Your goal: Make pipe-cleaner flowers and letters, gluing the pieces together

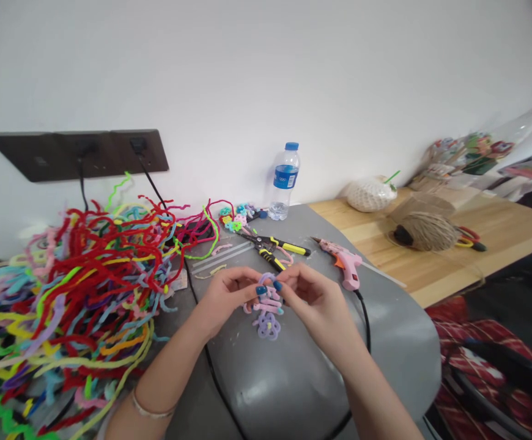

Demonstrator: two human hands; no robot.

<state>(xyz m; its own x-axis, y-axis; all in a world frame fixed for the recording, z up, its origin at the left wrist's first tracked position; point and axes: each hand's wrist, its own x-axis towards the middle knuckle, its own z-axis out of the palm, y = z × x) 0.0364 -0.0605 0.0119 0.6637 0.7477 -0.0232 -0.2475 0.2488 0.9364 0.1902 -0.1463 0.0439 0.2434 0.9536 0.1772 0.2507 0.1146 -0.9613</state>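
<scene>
My left hand (230, 299) and my right hand (314, 296) meet over the grey table, both closed in a pinch. Between their fingertips is a lavender pipe cleaner (266, 278) bent into a loop. Just below the fingers are pink pipe cleaner pieces (268, 305), partly hidden by the hands. A purple pipe cleaner flower (268, 326) with a yellow centre lies nearest to me; I cannot tell whether it is joined to the held loop. Beyond the hands rest yellow-and-black pliers (273, 245) with open handles. A pink glue gun (343, 260) lies right of them.
A large heap of coloured pipe cleaners (105, 275) fills the left side. Small pipe cleaner flowers (233, 219) and a water bottle (285, 183) stand at the back. Black cables (211, 360) cross the grey table (293, 385). On the wooden surface sits a twine ball (428, 231).
</scene>
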